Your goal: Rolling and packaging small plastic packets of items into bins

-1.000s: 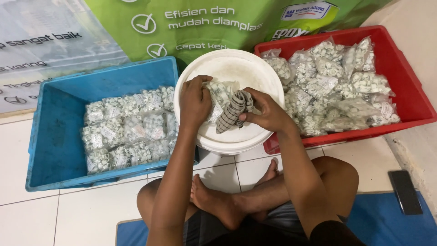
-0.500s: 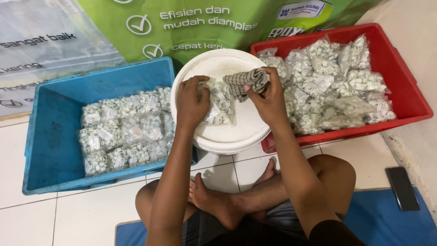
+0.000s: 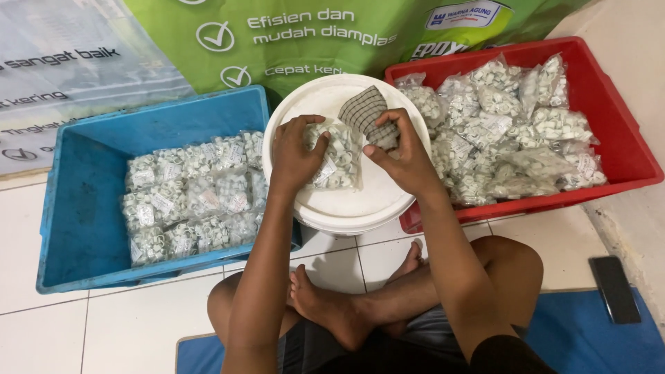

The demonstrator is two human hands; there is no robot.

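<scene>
At the far left, a blue crate (image 3: 83,208) filled with clear packets of small white rings is seen on the tiled floor (image 3: 69,325). Beside it, a clear packet (image 3: 336,156) is pinned onto the white bucket lid (image 3: 360,201) by the clenched left hand (image 3: 294,156). A checked cloth (image 3: 367,114) is gripped by the right hand (image 3: 405,159). A red crate (image 3: 616,138) of packets is placed at the right.

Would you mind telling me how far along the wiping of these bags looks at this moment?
Done, it seems: the blue crate holds a neat layer of bags. In hand: the left hand steadies one clear bag of small white rings on the white bucket lid, while the right hand holds a checked cloth at it. Left, probably: the loose heap of bags in the red crate.
</scene>
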